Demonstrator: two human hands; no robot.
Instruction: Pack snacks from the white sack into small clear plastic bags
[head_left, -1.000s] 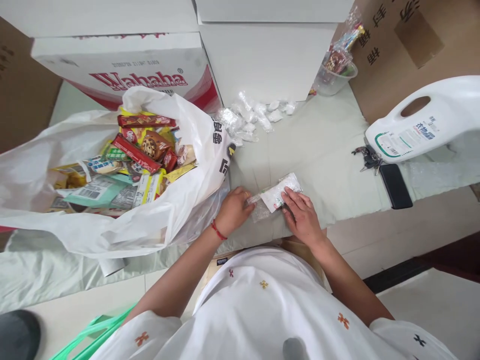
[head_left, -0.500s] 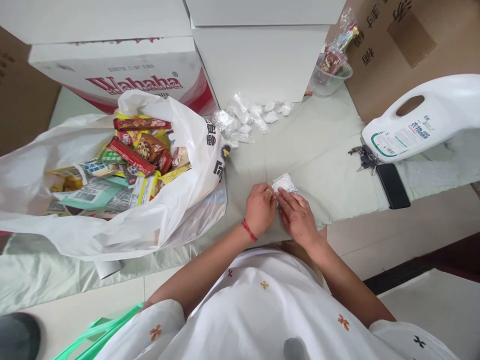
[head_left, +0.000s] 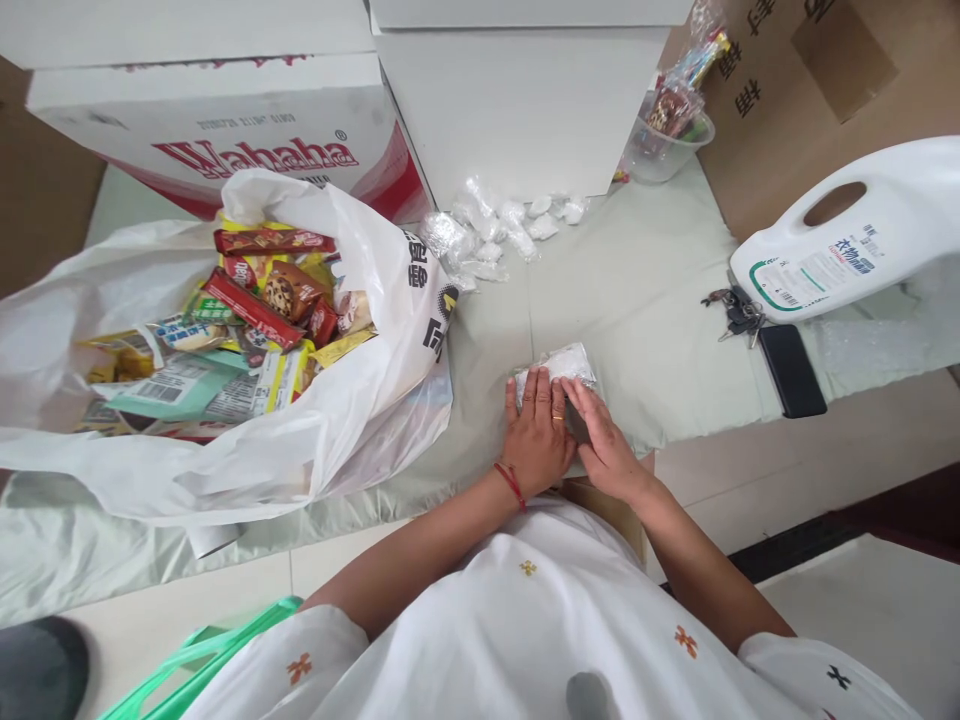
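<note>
White and shiny in the head view, a small wrapped packet [head_left: 568, 364] lies on the pale green cloth [head_left: 622, 310] close to the near edge, directly in front of the person, where both hands can reach it at once. The left hand [head_left: 538, 440] is laid flat, palm down, its fingers straight and side by side over the packet's near left part, probably to press the wrapping down. The right hand [head_left: 609, 450] is also extended, fingertips on the packet's near right part and thumb held apart, seemingly to steady it against sliding; neither hand is closed around anything. What lies beneath the palms cannot be told. To the left, a white plastic bag [head_left: 367, 250] gapes upward, so the snack packets [head_left: 255, 310] inside are within reach. Small film-wrapped pieces [head_left: 487, 225] sit in a loose heap against the white box [head_left: 517, 110], perhaps set back to leave working room. On the right, the white jug [head_left: 817, 270] lies tilted beside the keys [head_left: 739, 312] and the phone [head_left: 793, 370], well apart from the hands.
</note>
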